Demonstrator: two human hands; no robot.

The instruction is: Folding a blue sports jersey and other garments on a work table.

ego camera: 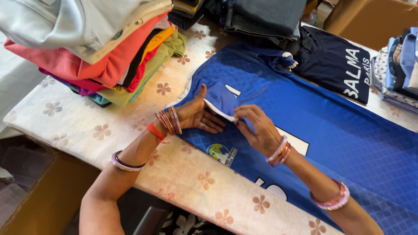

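A bright blue sports shirt [339,130] with a quilted diamond pattern and white markings lies flat across the table. My left hand [198,115] holds its blue collar [222,100] from below, palm up, near the neckline. My right hand [257,126] pinches the white edge of the same collar from the right. Both wrists carry several bangles, and the left one also has a red thread.
A tall stack of folded coloured clothes [100,43] stands at the back left. Folded dark jeans [261,17] and a navy printed shirt [335,61] lie behind the blue one. More folded clothes [400,65] sit at the right edge. The tablecloth [109,126] is floral.
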